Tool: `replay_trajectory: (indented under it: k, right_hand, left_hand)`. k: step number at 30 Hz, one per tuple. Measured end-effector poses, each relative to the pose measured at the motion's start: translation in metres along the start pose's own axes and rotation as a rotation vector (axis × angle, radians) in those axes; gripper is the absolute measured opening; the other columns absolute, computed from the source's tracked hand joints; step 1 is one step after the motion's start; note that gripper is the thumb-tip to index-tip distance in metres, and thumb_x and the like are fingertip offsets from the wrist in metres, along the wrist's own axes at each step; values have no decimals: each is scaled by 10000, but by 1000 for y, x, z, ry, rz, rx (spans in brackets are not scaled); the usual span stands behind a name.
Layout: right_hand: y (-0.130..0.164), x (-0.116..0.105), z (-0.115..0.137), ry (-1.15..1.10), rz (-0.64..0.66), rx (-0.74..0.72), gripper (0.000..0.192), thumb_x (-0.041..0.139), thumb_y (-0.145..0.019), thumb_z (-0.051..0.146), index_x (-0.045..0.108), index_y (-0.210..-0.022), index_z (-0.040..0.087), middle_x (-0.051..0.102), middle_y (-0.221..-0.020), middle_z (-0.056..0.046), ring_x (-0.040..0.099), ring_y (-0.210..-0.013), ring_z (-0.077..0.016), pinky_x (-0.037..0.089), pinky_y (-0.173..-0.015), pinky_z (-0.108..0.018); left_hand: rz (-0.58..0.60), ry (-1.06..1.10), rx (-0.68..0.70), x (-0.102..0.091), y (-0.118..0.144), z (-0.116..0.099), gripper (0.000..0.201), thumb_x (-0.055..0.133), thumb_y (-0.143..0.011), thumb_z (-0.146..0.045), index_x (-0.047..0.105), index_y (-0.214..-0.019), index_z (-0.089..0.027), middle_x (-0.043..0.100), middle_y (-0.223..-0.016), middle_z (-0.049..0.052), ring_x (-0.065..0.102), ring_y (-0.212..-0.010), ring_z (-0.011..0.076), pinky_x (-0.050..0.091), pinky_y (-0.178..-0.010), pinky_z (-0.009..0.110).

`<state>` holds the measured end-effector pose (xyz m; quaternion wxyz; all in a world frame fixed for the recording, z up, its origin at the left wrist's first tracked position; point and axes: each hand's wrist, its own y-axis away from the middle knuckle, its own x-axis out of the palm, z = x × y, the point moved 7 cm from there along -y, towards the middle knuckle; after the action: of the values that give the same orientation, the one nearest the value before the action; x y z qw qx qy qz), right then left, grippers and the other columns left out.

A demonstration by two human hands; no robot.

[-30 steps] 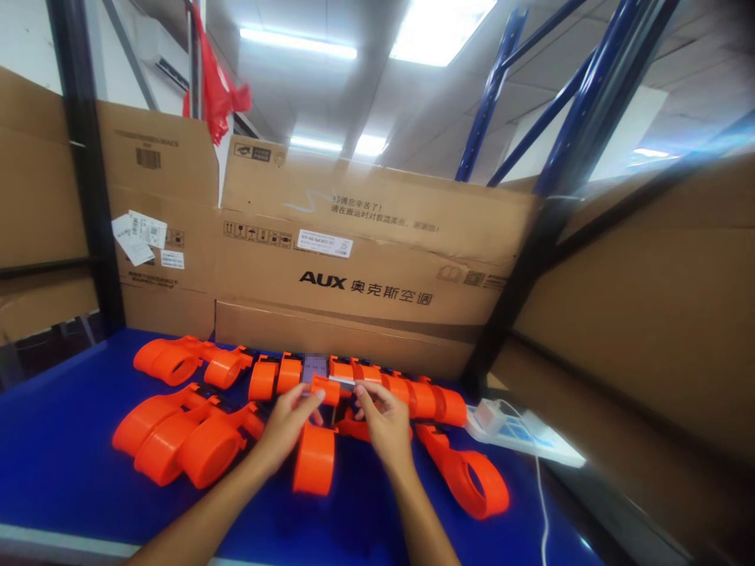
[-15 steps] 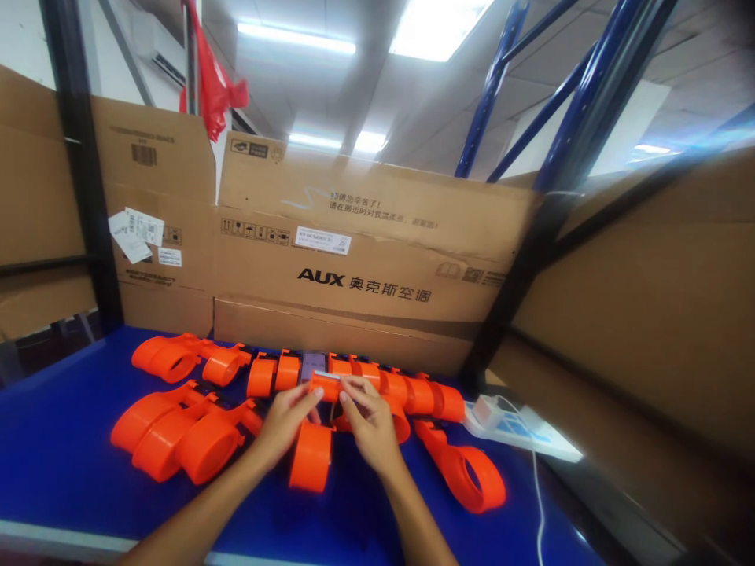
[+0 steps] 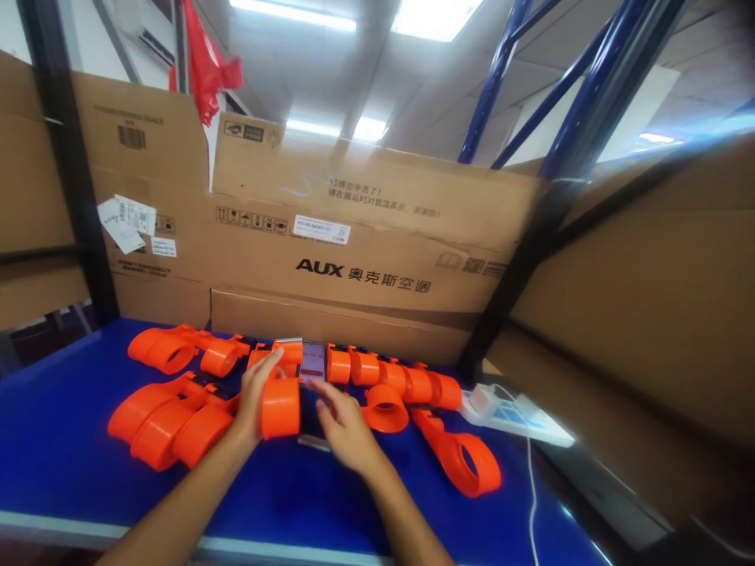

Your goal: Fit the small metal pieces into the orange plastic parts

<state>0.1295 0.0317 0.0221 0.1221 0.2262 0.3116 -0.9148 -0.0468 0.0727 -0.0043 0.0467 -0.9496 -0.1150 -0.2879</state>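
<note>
My left hand (image 3: 255, 393) is closed around an orange tape dispenser (image 3: 281, 409); its thumb lies near the upper end, where a pale strip shows. My right hand (image 3: 345, 420) is off the dispenser, fingers apart and bent, with nothing visible in them. Just beyond the right fingertips lies a phone (image 3: 313, 362) with a lit screen. Between the hands, a small pale metal-looking strip (image 3: 314, 443) rests on the blue table (image 3: 283, 503), beside a dark patch I cannot make out. To the right of my right hand sits another orange dispenser (image 3: 387, 409).
Several orange dispensers stand in a row at back right (image 3: 392, 379), others at left (image 3: 171, 428). One lies at right (image 3: 472, 464). A power strip (image 3: 519, 417) with a white cable is at the right edge. Cardboard (image 3: 366, 236) walls the back.
My left hand has moved left with the dispenser, turning it. My right hand has let go of it and dropped lower. The phone and pale strip on the table are now less covered.
</note>
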Motion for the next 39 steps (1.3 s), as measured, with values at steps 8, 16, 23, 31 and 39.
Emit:
replay_trajectory:
  k: [8,16,23,31,39]
  right_hand:
    - [3,23,24,268,192,-108,366,605,-772,25,706,-1072,208,750,-1030,-64,701,-915,-223,535,-847,-304]
    - [1,15,21,274,90,-100,322,622,-777,60,718,-1045,210,752,-985,-70,702,-893,-238,552,-786,-311]
    - [3,-36,13,190,-424,-35,298,540,-930,225,657,-1202,194,712,-1064,-109,692,-822,-204,582,-649,-291]
    - [4,-42,32,198,-384,-193,293,534,-952,216,677,-1207,231,678,-1169,-118,671,-1033,-239,579,-860,-371]
    - [4,-40,30,216,-383,-197,311,526,-957,227,672,-1232,241,654,-1169,-123,667,-1009,-241,577,-866,-379]
  left_hand:
    - [91,-127,70,9,3,-1,445,771,-652,-575,576,-578,-182,528,-495,-33,477,-436,107,408,-459,235]
    - [161,-202,85,15,5,2,464,744,-681,-606,566,-609,-184,545,-539,-29,478,-480,106,400,-500,228]
    - [171,-217,89,21,10,7,443,758,-687,-571,617,-855,-186,607,-590,-35,551,-549,139,415,-575,238]
    - [413,-291,24,46,30,26,424,775,-705,-449,639,-996,-172,680,-702,8,609,-603,162,468,-606,269]
    - [439,-293,6,45,28,32,402,749,-703,-339,652,-1054,-169,707,-776,36,637,-639,173,496,-592,273]
